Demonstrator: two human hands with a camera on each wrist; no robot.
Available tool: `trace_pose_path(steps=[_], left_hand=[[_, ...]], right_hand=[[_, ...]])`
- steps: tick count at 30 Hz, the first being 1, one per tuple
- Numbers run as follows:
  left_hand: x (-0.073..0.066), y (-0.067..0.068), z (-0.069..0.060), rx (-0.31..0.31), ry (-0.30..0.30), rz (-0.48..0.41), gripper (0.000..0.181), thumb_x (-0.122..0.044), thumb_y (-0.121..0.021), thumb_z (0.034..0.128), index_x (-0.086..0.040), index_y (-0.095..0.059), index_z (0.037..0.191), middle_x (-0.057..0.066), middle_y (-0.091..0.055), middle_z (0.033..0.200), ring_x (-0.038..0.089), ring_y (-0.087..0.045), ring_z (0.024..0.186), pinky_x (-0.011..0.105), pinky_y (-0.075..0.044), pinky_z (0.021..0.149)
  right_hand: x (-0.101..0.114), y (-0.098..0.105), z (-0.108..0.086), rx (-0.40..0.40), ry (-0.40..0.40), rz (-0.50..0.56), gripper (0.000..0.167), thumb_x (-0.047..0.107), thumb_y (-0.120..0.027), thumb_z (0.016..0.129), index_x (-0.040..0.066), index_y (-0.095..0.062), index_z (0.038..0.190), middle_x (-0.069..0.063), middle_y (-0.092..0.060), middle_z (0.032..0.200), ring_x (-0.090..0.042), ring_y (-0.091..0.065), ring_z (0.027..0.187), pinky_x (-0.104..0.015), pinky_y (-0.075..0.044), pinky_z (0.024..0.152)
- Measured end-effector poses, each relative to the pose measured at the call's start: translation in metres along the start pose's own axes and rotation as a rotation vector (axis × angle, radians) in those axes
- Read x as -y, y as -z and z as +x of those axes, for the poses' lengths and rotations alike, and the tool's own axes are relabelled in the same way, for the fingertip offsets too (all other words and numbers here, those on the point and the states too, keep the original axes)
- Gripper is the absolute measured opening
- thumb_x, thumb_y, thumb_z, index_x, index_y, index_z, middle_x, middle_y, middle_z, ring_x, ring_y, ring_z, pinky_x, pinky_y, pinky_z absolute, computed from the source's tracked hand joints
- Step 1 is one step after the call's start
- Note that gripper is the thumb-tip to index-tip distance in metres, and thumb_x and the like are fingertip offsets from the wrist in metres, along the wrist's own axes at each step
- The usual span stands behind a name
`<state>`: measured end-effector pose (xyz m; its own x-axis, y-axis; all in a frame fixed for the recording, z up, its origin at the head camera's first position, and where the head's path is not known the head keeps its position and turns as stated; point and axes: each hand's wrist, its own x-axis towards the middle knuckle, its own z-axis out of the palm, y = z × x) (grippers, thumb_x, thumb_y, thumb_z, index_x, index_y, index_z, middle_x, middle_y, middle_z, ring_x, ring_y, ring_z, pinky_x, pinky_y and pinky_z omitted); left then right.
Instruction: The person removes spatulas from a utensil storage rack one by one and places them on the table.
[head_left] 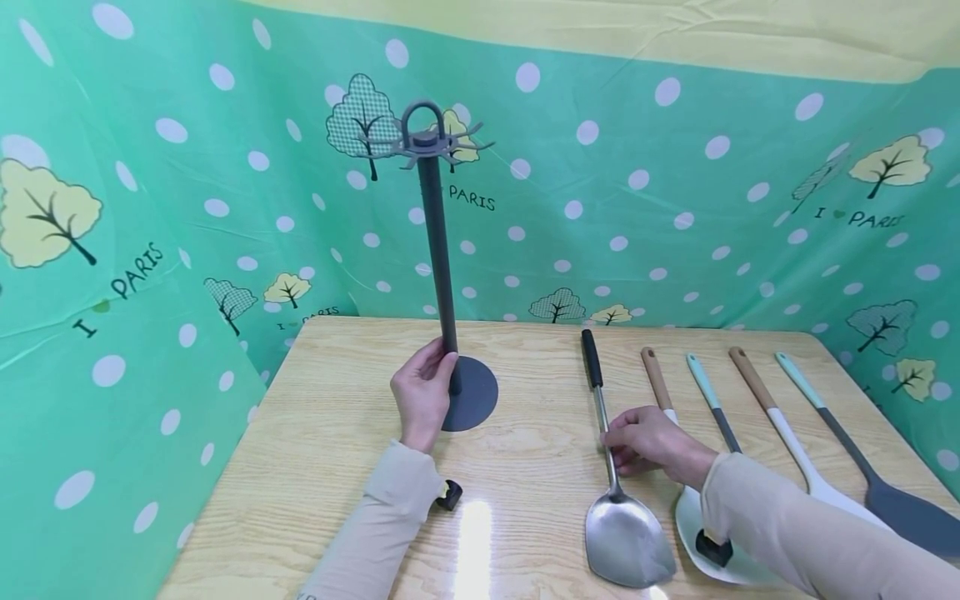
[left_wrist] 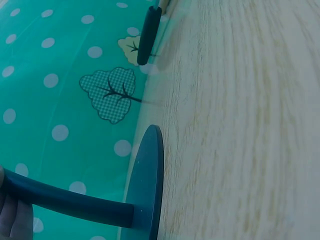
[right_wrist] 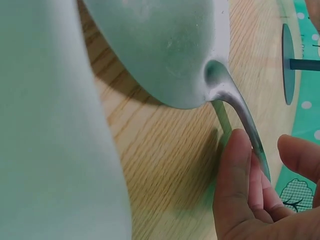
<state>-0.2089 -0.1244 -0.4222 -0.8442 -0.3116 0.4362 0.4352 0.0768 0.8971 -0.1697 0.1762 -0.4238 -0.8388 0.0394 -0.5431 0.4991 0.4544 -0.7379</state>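
Note:
My left hand [head_left: 423, 396] grips the lower pole of a dark grey utensil stand [head_left: 438, 242], just above its round base [head_left: 478, 396]. Several hooks and a loop top the upright stand, with nothing hanging on them. To the right, a steel wok spatula [head_left: 628, 537] with a black handle end [head_left: 591, 358] lies on the table. My right hand [head_left: 652, 442] is at its metal shaft. In the right wrist view the fingers [right_wrist: 234, 172] lie beside the shaft [right_wrist: 245, 117], while the thumb [right_wrist: 300, 155] stands apart from it.
Further right on the wooden table [head_left: 315, 467] lie several utensils: one with a brown handle [head_left: 656, 379], a mint-handled one [head_left: 705, 383], a white one with a brown handle [head_left: 753, 379] and a dark turner [head_left: 911, 517]. A green dotted curtain [head_left: 645, 225] surrounds the table.

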Motion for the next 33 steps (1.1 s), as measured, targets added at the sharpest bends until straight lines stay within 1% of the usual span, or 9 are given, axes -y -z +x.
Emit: trace_pose_path(steps=[10,26,33], left_hand=[[-0.0012,-0.0006,-0.0002,0.008,0.008,-0.001,0.027,0.003,-0.069,0.0845,0.005,-0.067,0.112,0.022,-0.069,0.101,0.033,-0.068,0.091,0.031,-0.056,0.08],[-0.0014,0.0001,-0.0005,0.013,0.019,0.014,0.028,0.002,-0.069,0.085,0.004,-0.067,0.113,0.02,-0.069,0.103,0.031,-0.068,0.092,0.029,-0.056,0.08],[-0.0009,0.0002,-0.0002,0.009,0.02,0.004,0.028,0.002,-0.069,0.0851,0.004,-0.067,0.113,0.021,-0.069,0.103,0.031,-0.068,0.093,0.029,-0.056,0.08]], right_hand=[[-0.002,-0.0012,0.0021,0.005,-0.016,0.011,0.022,0.01,-0.067,0.087,-0.002,-0.059,0.103,-0.014,-0.064,0.079,-0.021,-0.064,0.066,-0.034,-0.058,0.063],[-0.0023,-0.0012,0.0023,0.008,-0.005,0.008,0.022,0.013,-0.066,0.089,-0.002,-0.06,0.103,-0.013,-0.063,0.08,-0.02,-0.063,0.066,-0.034,-0.058,0.063],[-0.0034,-0.001,0.0039,0.01,-0.009,0.017,0.023,0.013,-0.066,0.088,-0.002,-0.059,0.104,-0.013,-0.063,0.079,-0.021,-0.063,0.066,-0.034,-0.058,0.063]])
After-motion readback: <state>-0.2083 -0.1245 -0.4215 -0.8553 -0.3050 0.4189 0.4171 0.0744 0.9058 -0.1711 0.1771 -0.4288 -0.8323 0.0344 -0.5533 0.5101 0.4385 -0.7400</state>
